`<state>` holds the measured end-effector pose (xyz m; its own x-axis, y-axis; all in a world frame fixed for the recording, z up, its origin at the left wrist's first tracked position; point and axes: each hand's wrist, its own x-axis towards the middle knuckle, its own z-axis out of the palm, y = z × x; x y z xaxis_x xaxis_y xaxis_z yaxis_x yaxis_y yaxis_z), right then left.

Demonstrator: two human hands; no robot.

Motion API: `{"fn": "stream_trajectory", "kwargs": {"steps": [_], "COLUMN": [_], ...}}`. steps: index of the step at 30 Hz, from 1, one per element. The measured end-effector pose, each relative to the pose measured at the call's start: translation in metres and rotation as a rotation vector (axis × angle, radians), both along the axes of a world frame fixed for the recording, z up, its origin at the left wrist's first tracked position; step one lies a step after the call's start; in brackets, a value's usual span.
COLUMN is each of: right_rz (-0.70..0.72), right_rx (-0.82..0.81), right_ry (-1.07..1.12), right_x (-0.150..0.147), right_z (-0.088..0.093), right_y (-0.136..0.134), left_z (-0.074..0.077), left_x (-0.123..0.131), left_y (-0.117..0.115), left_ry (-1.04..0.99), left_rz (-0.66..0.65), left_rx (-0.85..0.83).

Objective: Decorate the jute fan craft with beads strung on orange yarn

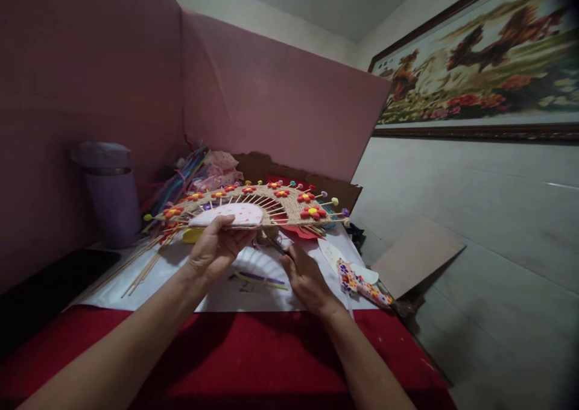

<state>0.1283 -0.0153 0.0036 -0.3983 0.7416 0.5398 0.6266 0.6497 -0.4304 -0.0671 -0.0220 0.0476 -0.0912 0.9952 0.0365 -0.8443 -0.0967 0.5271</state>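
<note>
The fan [296,208] is held over the white sheet [266,304], its spotted base [239,215] pinched by the left hand [219,244], thumb uppermost. A dark tool [281,250] (scissors, probably) is gripped by the curled right hand [307,277] just below; trimming is presumed, and a steady fan is called for.

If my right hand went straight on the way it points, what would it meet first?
Probably the pale, red-dotted, half-round fabric centre of the tan twine fan, with the dark tool in your right hand leading; depth is unclear.
</note>
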Motion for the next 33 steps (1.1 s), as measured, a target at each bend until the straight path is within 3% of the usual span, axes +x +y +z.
{"fn": "stream_trajectory", "kwargs": {"steps": [4, 7, 12, 16, 33], "right_rz": [0.024, 0.174, 0.544, 0.701, 0.913], "right_rx": [-0.020, -0.140, -0.658, -0.944, -1.295], "right_ry": [0.045, 0.191, 0.494, 0.695, 0.779], "right_x": [-0.005, -0.006, -0.008, -0.010, -0.012], "right_z": [0.003, 0.005, 0.001, -0.002, 0.004], "right_y": [-0.005, -0.005, -0.006, -0.010, -0.018], "left_z": [0.000, -0.001, 0.000, 0.000, -0.006], "left_x": [0.001, 0.002, 0.001, 0.000, 0.003], "left_y": [-0.002, -0.002, -0.002, -0.003, -0.006], "left_ry": [-0.026, -0.026, -0.019, -0.021, 0.022], "left_rz": [-0.036, -0.042, -0.050, -0.045, -0.229], "left_rx": [-0.013, -0.014, -0.012, -0.013, 0.001]}}
